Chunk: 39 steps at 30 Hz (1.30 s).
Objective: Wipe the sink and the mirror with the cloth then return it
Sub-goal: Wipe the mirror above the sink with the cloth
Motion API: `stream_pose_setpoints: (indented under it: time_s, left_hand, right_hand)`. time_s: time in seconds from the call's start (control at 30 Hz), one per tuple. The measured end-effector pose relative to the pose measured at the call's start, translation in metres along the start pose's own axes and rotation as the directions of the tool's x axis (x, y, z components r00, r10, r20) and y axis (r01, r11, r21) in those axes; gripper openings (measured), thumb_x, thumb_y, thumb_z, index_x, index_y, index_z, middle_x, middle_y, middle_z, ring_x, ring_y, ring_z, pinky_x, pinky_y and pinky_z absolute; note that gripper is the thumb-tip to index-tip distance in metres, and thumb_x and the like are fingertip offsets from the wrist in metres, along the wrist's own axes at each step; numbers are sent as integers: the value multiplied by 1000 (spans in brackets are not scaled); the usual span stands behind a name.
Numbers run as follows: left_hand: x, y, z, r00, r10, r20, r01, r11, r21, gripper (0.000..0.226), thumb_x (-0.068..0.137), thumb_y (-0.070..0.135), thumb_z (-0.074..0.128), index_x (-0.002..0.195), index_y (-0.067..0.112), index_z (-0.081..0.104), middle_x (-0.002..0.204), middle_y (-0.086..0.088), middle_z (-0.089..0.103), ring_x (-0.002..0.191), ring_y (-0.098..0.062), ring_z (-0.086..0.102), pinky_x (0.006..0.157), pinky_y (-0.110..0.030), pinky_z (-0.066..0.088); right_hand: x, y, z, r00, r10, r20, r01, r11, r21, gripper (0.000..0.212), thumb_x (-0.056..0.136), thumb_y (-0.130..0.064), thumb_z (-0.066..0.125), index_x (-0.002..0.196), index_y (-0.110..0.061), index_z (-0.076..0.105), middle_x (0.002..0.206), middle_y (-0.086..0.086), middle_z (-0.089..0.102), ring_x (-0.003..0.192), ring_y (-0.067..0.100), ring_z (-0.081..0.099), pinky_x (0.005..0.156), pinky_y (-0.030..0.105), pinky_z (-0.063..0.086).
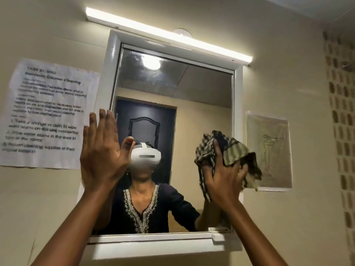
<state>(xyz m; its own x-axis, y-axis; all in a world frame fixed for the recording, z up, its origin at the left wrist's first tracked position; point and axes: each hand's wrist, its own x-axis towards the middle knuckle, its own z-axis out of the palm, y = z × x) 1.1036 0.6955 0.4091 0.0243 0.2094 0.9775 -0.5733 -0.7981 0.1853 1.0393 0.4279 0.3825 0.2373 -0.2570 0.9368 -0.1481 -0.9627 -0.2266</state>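
The mirror (192, 104) hangs in a white frame on the wall straight ahead, smeared near its top left. My right hand (224, 177) is raised at the mirror's lower right edge, gripping a bunched checked green and dark cloth (236, 150) against the glass. My left hand (101, 150) is lifted flat with fingers spread at the mirror's left edge, holding nothing. The sink is out of view below.
A white ledge (153, 244) runs under the mirror. A lit tube lamp (169, 33) sits above it. A printed task sheet (44, 114) is taped to the left wall, a drawing (269, 150) to the right. A person wearing a white headset is reflected.
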Motion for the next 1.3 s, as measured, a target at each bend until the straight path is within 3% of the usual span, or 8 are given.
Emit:
stream_pose_setpoints:
  time_s: [0.23,0.4,0.6,0.67,0.8,0.97,1.1,1.3]
  left_hand:
    - [-2,-1,-2,992,122,25,-123,992,25,76,92,57,31,150,12,12,158,-5,13,148,-24,11,119,-34,8]
    - [-5,-2,-5,989,150,10,-150,989,-19,75,94,59,20,149,10,16,157,-7,17,147,-26,14,120,-33,9]
    - [-5,1,-9,996,89,-3,-88,989,-115,83,90,66,15,149,7,23,157,-10,23,147,-18,12,121,-24,3]
    - [-5,1,-11,996,92,11,-90,988,-122,84,90,67,15,149,8,22,158,-9,22,148,-19,12,121,-26,3]
    - [-6,-3,-8,986,157,48,-156,987,-33,82,91,67,16,149,10,19,158,-8,19,148,-22,12,122,-31,3]
    - [-8,-4,-8,985,172,14,-170,981,-89,86,88,71,9,148,11,21,157,-5,19,148,-23,14,121,-44,5]
    - [-5,-2,-11,989,146,-11,-145,975,-168,93,85,74,7,148,8,25,157,-8,23,148,-23,14,121,-45,1]
    - [-6,-16,-6,985,172,8,-166,960,-225,72,93,58,22,149,13,23,156,1,20,148,-15,12,122,-39,-1]
  right_hand:
    - [153,-72,-36,984,-2,-179,21,994,104,61,93,-59,24,147,-39,6,151,15,33,140,42,20,109,67,-8]
    - [140,-153,-20,953,-276,-127,285,957,57,57,92,-61,22,146,-43,12,140,11,50,137,39,29,109,66,-8]
    - [55,-160,4,595,-801,-63,803,589,90,46,87,-57,49,114,-23,61,116,5,58,117,27,45,92,39,36]
    - [65,-138,-2,610,-789,-69,791,602,111,52,87,-63,42,119,-26,59,124,2,55,121,22,41,90,32,38]
    - [112,-98,-19,839,-529,-128,540,837,82,62,86,-69,30,123,-26,56,130,6,52,128,26,34,108,45,18]
    - [116,-105,-20,963,-233,-138,240,970,38,61,89,-69,20,144,-47,10,140,18,47,140,39,21,111,63,-10]
    - [36,-133,-3,895,-444,-45,445,895,10,58,87,-68,30,139,-42,35,130,11,57,136,35,31,110,65,-2]
    - [-54,-73,13,718,-690,95,670,721,178,47,85,-63,48,113,-28,64,120,-1,60,123,26,39,103,36,30]
